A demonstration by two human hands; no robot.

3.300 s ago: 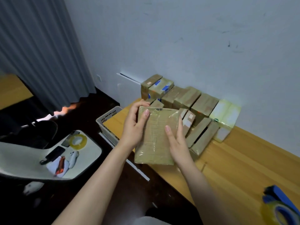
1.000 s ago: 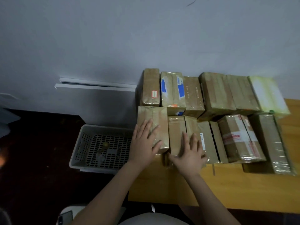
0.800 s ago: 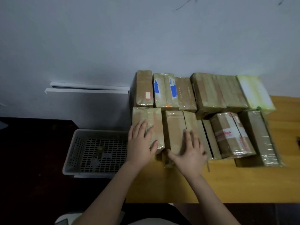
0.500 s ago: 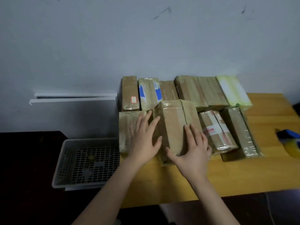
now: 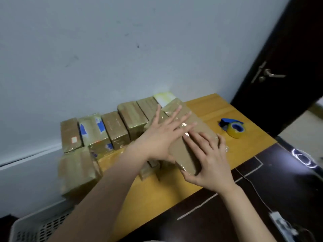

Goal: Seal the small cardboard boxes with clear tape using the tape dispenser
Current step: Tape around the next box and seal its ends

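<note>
Wooden table against a pale wall. Box: half a second ago in the front row, now lifted and tilted over the right of the row. Left hand flat on top, fingers spread. Right hand grips its near end. Dispenser on the table to the right, apart.

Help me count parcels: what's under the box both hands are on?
Ends of smaller boxes poke out beneath the box by the left hand, on the table. Anything further under is hidden by it and the right hand.
</note>
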